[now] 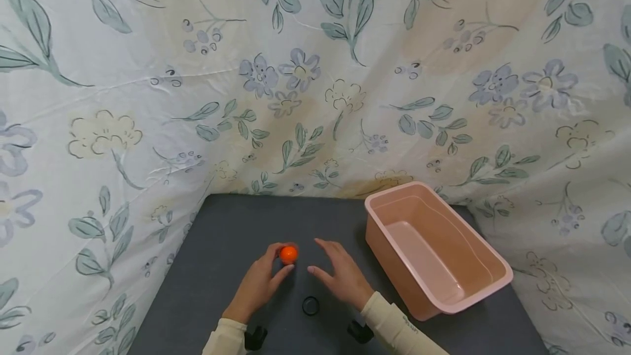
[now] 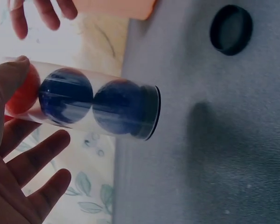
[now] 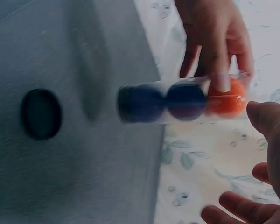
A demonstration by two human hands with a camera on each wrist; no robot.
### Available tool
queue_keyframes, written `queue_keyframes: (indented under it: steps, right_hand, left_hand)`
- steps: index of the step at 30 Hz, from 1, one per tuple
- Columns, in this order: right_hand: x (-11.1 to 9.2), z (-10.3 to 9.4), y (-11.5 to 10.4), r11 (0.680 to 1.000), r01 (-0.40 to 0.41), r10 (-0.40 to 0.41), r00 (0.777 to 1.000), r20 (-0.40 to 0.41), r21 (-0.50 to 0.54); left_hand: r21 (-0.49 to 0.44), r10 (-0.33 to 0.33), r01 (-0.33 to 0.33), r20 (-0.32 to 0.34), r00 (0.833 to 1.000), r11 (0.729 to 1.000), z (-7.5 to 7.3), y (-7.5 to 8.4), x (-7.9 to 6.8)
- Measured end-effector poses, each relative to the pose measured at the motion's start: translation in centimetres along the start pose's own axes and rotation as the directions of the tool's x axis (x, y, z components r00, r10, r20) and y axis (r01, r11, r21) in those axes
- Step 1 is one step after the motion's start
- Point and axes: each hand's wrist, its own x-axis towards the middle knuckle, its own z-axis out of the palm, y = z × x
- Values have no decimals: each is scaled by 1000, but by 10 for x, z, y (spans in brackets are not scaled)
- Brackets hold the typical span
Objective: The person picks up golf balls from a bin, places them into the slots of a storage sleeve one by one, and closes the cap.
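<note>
My left hand point(image 1: 258, 284) grips a clear tube point(image 2: 100, 80) near its top, thumb and fingers on opposite sides. An orange ball point(image 1: 288, 255) sits uppermost in the tube. Below it two dark blue balls point(image 2: 65, 95) are stacked, down to a black end cap point(image 2: 152, 112). The tube stands about upright, its lower end apparently raised above the table. My right hand point(image 1: 345, 278) is to the right of the tube, fingers spread and apart from it. A loose black round cap point(image 1: 310, 305) lies on the table between my forearms.
A pink rectangular bin point(image 1: 394, 256) stands on the right side of the dark grey table point(image 1: 236, 223). Floral cloth point(image 1: 305, 141) hangs behind the table and along both sides. Black devices point(image 1: 360, 332) are worn at both wrists.
</note>
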Motion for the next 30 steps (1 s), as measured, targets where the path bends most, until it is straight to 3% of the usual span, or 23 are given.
queue_keyframes:
  steps: [10, 23, 30]
  right_hand:
    - [-8, 26, 29, 990, 24, -27, 1000, -16, -136]
    - [-14, 43, 51, 989, -35, 50, 993, 102, -145]
    - [-17, 49, 57, 986, -30, 52, 990, 130, -166]
  left_hand:
    - [-34, -88, 88, 17, 996, 996, 15, -15, -3]
    - [-52, -128, 129, 15, 992, 990, 29, -30, -10]
    - [-76, -198, 201, 44, 979, 977, 32, -34, -12]
